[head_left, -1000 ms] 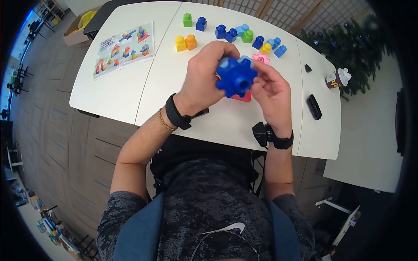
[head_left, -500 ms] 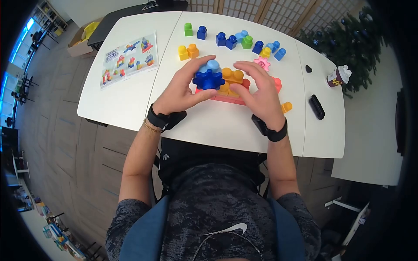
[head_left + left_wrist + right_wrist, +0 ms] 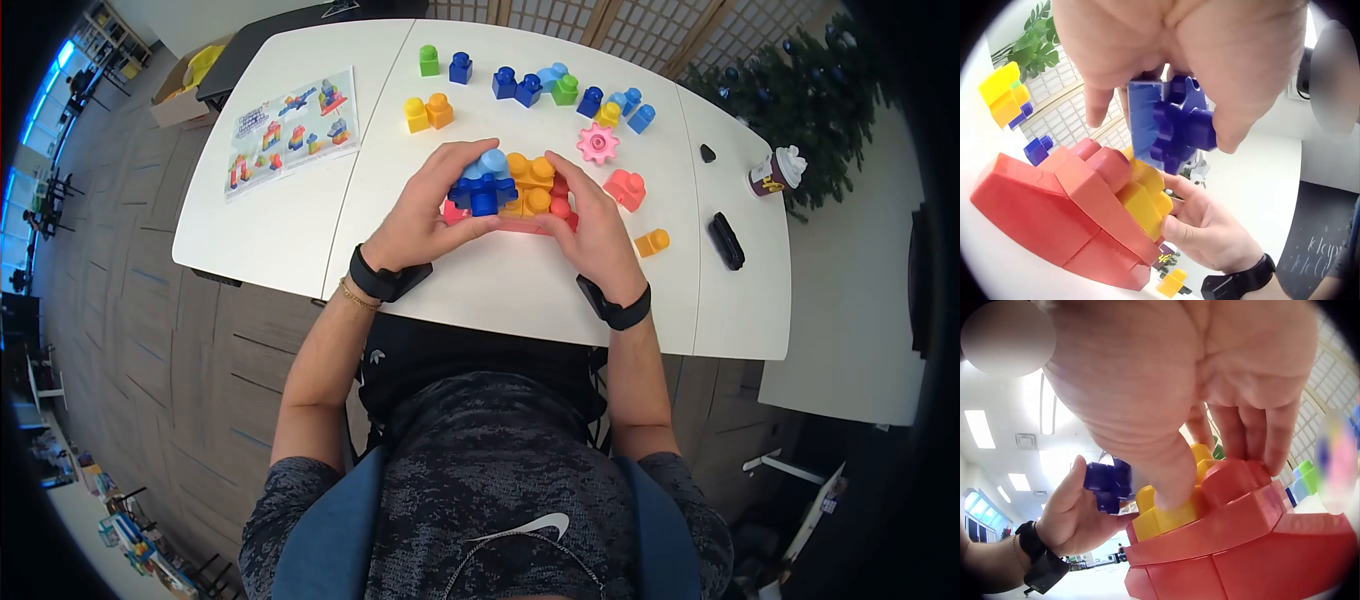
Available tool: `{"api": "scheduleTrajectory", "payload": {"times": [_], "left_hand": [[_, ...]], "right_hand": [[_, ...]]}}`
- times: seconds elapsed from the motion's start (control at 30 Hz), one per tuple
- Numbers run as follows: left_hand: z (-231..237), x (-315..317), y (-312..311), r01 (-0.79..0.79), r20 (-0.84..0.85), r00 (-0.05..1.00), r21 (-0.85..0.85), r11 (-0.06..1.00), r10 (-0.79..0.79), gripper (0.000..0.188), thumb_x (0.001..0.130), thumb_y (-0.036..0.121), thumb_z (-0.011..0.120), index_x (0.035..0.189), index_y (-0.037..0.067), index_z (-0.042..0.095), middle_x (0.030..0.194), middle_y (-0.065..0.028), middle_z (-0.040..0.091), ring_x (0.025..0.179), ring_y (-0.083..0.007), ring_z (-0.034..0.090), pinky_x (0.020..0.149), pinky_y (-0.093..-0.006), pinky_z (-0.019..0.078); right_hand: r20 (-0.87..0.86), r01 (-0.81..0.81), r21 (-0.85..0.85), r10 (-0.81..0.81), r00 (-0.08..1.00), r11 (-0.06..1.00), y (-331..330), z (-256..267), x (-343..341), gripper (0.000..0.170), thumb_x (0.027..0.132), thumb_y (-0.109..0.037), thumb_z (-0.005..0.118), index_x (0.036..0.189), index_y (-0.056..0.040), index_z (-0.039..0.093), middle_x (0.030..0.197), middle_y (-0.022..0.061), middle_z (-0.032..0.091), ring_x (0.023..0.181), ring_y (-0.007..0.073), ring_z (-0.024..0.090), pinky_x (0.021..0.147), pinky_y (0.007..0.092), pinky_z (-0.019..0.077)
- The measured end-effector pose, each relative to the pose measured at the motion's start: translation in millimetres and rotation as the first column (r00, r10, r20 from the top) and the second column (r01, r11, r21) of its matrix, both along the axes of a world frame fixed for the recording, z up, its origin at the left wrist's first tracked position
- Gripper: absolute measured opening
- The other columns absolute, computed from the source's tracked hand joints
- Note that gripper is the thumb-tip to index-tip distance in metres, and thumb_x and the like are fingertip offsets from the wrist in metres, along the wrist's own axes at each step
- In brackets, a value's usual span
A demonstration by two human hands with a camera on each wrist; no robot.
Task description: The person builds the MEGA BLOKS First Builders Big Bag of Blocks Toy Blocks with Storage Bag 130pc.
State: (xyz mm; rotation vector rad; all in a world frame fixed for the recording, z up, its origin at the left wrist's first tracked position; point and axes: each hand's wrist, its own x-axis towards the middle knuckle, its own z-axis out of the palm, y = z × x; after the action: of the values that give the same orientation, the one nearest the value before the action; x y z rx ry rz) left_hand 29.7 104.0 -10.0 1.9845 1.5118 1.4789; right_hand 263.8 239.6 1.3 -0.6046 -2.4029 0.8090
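The left hand [image 3: 428, 212] pinches a light blue block [image 3: 1145, 119] with a dark blue gear [image 3: 1179, 125] on its side, tilted above the left part of a red block base [image 3: 1079, 212]. Yellow-orange blocks [image 3: 532, 186] stand on the middle of the base, and red studs show at both ends. The right hand [image 3: 598, 228] rests its thumb on a yellow block [image 3: 1175, 519], its other fingers behind the blocks, holding the built piece. Whether the light blue block touches the base cannot be told.
Loose blue, green and yellow blocks [image 3: 460, 68] stand along the table's back. Right of the hands lie a pink gear [image 3: 598, 144], a red block [image 3: 626, 190] and an orange block [image 3: 652, 242]. A printed sheet [image 3: 292, 134] lies left; a black case [image 3: 726, 241] and a cup [image 3: 777, 172] are right.
From close to the head camera, the left hand has lowered the blue gear and block to the base's left side. The right hand has left the gear and moved onto the yellow and red blocks.
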Motion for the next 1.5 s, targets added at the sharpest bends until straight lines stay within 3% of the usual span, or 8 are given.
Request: {"api": "scheduleTrajectory", "payload": {"times": [0.07, 0.2, 0.27, 0.5, 0.67, 0.9, 1.17, 1.5], "left_hand": [[0, 4, 0, 0.052, 0.083, 0.995, -0.037, 0.998, -0.049, 0.084, 0.088, 0.024, 0.09, 0.159, 0.006, 0.05, 0.138, -0.0178, 0.062, 0.124, -0.032, 0.065, 0.109, -0.0393, 0.0518], [-1, 12, 1, 0.083, 0.115, 0.99, -0.053, 0.995, -0.076, 0.085, 0.087, 0.025, 0.091, 0.159, 0.007, 0.051, 0.138, -0.0176, 0.062, 0.124, -0.0327, 0.064, 0.108, -0.0397, 0.0524], [-3, 14, 3, 0.027, -0.061, 0.998, -0.016, 1.0, -0.027, 0.085, 0.085, 0.026, 0.092, 0.159, 0.011, 0.054, 0.134, -0.0171, 0.063, 0.12, -0.033, 0.065, 0.105, -0.0397, 0.0544], [13, 15, 2, -0.091, -0.191, 0.978, -0.062, 0.994, 0.078, 0.085, 0.082, 0.028, 0.094, 0.158, 0.015, 0.059, 0.112, -0.013, 0.062, 0.102, -0.0262, 0.063, 0.091, -0.0369, 0.0547], [10, 4, 9, -0.051, -0.247, 0.969, -0.085, 0.995, 0.029, 0.087, 0.084, 0.033, 0.093, 0.161, 0.014, 0.057, 0.096, -0.0077, 0.049, 0.087, -0.0228, 0.049, 0.081, -0.034, 0.0471], [-5, -2, 5, -0.051, -0.184, 0.983, -0.13, 0.99, 0.026, 0.087, 0.085, 0.042, 0.091, 0.16, 0.016, 0.057, 0.098, -0.0112, 0.054, 0.089, -0.0259, 0.055, 0.082, -0.0362, 0.0515], [7, 1, 6, -0.14, -0.355, 0.93, -0.103, 0.985, 0.095, 0.085, 0.087, 0.048, 0.088, 0.159, 0.016, 0.058, 0.096, -0.0132, 0.056, 0.087, -0.0292, 0.059, 0.079, -0.039, 0.0535], [3, 4, 3, -0.161, -0.337, 0.934, -0.098, 0.982, 0.12, 0.09, 0.084, 0.04, 0.092, 0.162, 0.014, 0.054, 0.106, -0.0137, 0.057, 0.097, -0.0291, 0.06, 0.091, -0.0389, 0.0537]], "right_hand": [[0.004, 0.008, 0.006, -0.008, 1.0, 1.0, 0, 3, 0, 0.072, 0.088, -0.001, 0.082, 0.154, -0.004, 0.052, 0.137, 0.0234, 0.067, 0.125, 0.0393, 0.067, 0.107, 0.0438, 0.055], [0.007, 0.025, -0.029, -0.025, 1.0, 0.999, -2, 0, -3, 0.072, 0.089, -0.002, 0.082, 0.154, -0.0044, 0.052, 0.137, 0.023, 0.067, 0.125, 0.0393, 0.067, 0.107, 0.0438, 0.0549], [-0.021, 0.014, 0.023, -0.014, 1.0, 1.0, -2, -1, -3, 0.072, 0.089, -0.003, 0.082, 0.154, -0.0045, 0.051, 0.137, 0.0227, 0.067, 0.125, 0.0391, 0.067, 0.108, 0.0439, 0.0546], [-0.024, 0.009, 0.015, -0.009, 1.0, 1.0, -2, -1, -4, 0.072, 0.089, -0.005, 0.083, 0.154, -0.0035, 0.051, 0.137, 0.0223, 0.068, 0.125, 0.0387, 0.067, 0.107, 0.0441, 0.0546], [-0.008, 0.013, 0.048, -0.012, 1.0, 0.999, -1, 5, -5, 0.072, 0.088, -0.005, 0.085, 0.152, -0.0027, 0.053, 0.133, 0.0226, 0.069, 0.123, 0.0377, 0.067, 0.106, 0.0442, 0.055], [0.005, 0.022, 0.049, -0.023, 1.0, 0.999, 1, 4, -6, 0.073, 0.087, -0.006, 0.086, 0.152, -0.003, 0.053, 0.131, 0.0229, 0.07, 0.121, 0.0385, 0.068, 0.105, 0.044, 0.0551], [0.017, 0.013, 0.068, -0.015, 1.0, 0.998, 4, 5, -6, 0.074, 0.087, -0.008, 0.087, 0.152, -0.0028, 0.052, 0.131, 0.0233, 0.07, 0.122, 0.0386, 0.068, 0.105, 0.0437, 0.055], [-0.005, 0.022, 0.061, -0.022, 1.0, 0.998, 2, -1, -5, 0.075, 0.088, -0.009, 0.086, 0.154, -0.0028, 0.051, 0.134, 0.0227, 0.069, 0.124, 0.0376, 0.067, 0.107, 0.0429, 0.0543]]}}
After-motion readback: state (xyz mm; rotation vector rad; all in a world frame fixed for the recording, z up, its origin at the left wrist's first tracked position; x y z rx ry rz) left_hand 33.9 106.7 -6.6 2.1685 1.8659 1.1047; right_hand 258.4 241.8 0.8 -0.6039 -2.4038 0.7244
